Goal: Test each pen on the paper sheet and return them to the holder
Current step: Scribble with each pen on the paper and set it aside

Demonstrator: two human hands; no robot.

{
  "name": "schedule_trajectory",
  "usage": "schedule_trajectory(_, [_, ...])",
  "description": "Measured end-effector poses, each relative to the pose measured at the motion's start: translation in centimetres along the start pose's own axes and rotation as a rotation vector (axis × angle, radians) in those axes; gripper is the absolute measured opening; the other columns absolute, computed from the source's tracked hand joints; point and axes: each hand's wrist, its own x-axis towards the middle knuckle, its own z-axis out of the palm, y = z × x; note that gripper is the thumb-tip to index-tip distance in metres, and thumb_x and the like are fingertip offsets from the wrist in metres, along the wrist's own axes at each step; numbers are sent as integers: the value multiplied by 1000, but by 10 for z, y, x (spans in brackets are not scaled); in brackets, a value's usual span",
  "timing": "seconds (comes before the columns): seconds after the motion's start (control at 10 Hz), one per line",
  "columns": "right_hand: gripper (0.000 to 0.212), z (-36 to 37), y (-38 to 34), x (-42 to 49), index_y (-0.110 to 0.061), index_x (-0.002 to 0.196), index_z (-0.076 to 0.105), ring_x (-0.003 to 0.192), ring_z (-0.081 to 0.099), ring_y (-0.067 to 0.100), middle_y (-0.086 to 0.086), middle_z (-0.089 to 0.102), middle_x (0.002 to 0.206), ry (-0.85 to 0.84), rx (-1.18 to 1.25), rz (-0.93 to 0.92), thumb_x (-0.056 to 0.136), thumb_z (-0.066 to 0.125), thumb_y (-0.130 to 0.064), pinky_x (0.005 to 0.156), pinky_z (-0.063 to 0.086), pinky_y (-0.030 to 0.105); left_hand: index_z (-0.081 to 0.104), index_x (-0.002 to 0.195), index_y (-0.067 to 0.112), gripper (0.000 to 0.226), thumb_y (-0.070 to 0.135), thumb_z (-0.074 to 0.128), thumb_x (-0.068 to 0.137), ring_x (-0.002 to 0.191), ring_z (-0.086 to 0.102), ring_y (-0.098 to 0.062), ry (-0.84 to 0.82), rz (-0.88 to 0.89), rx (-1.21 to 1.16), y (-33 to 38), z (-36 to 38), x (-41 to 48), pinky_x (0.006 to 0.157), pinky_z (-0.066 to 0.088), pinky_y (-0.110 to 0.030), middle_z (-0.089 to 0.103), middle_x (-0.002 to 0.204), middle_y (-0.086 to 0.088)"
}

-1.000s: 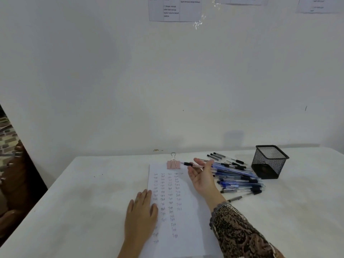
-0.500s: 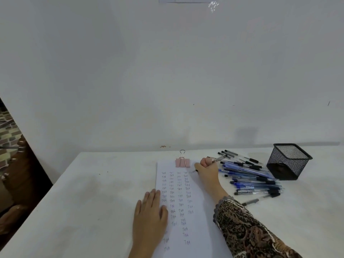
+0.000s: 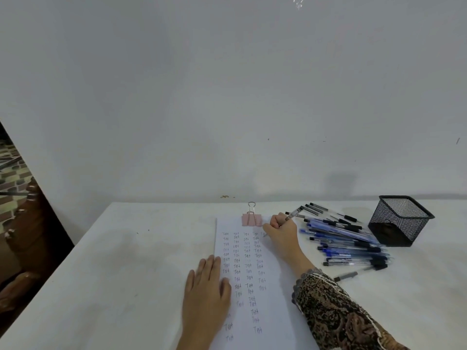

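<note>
Right hand (image 3: pixel 280 232) fingers curled round a pen (image 3: pixel 293 215), tip seemingly at the sheet (image 3: pixel 275 299) top near the far edge, left hand (image 3: pixel 206 291) flat on the sheet, pens (image 3: pixel 348 245) piled beside the holder (image 3: pixel 399 221), right.

It looks like an office or study room: a white worktop (image 3: pixel 126 261) by a plain wall (image 3: pixel 227 97), with pens (image 3: pixel 348 246) and a pen holder (image 3: pixel 399 221).

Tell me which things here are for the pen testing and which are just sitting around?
For the job:
the pen gripped by the right hand
the paper sheet under the flat left hand
the pile of pens
the black mesh holder

Just sitting around:
the pink binder clip at the sheet's top edge
the wooden furniture at the left
</note>
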Motion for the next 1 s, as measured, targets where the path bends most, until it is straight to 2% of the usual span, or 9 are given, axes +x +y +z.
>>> schedule_trajectory(0.1, [51,-1,0,0,-18,55,21,57,20,12,-1,22,58,-23,-15,-8,74,53,16,56,29,5,4,148,27,99,51,-21,56,143,-5,-3,1,-7,-4,0,0,0,112,-9,-22,-1,156,13])
schedule_trajectory(0.3, [51,-2,1,1,-19,55,18,58,17,12,-2,18,55,24,-33,4,72,50,17,64,30,7,4,148,26,99,51,-21,56,143,-5,-4,2,-6,-3,1,-1,-1,114,-7,-25,0,156,13])
schedule_trajectory(0.4, [51,-1,2,1,-19,54,18,57,17,11,-2,18,55,20,-41,8,72,49,17,65,30,0,5,148,26,98,51,-21,57,143,-4,-4,9,-2,-6,0,0,-1,113,-8,-23,1,156,13])
schedule_trajectory(0.5, [50,-2,1,2,-18,54,18,58,19,12,-2,20,58,2,-76,13,72,51,15,54,27,6,5,148,26,98,50,-20,57,143,-4,-3,8,-3,-12,0,-1,-1,113,-8,-23,1,156,13])
schedule_trajectory(0.6, [50,-2,3,2,-18,54,18,58,20,12,-1,21,56,27,-77,31,72,51,14,57,23,16,5,148,26,98,51,-20,56,143,-4,-3,4,-3,-20,1,-1,-1,115,-6,-25,2,156,13])
schedule_trajectory(0.8, [51,-2,4,2,-19,54,18,56,20,8,-3,19,55,13,-58,16,73,50,15,73,30,19,4,148,27,98,51,-21,57,143,-4,-3,5,-2,-18,0,-1,-1,114,-7,-24,1,156,14])
schedule_trajectory(0.9, [50,-2,5,2,-19,54,19,55,20,7,-2,18,55,57,-37,18,74,49,16,87,28,24,4,148,27,97,51,-21,57,143,-4,-3,5,-4,-15,0,-1,-2,114,-7,-24,1,156,14])
schedule_trajectory(1.0, [50,-1,2,1,-19,55,18,53,20,6,-1,16,56,25,-12,34,76,46,17,104,20,20,4,148,27,97,51,-20,57,143,-4,-3,0,-4,-19,0,-1,-2,114,-6,-25,1,156,14])
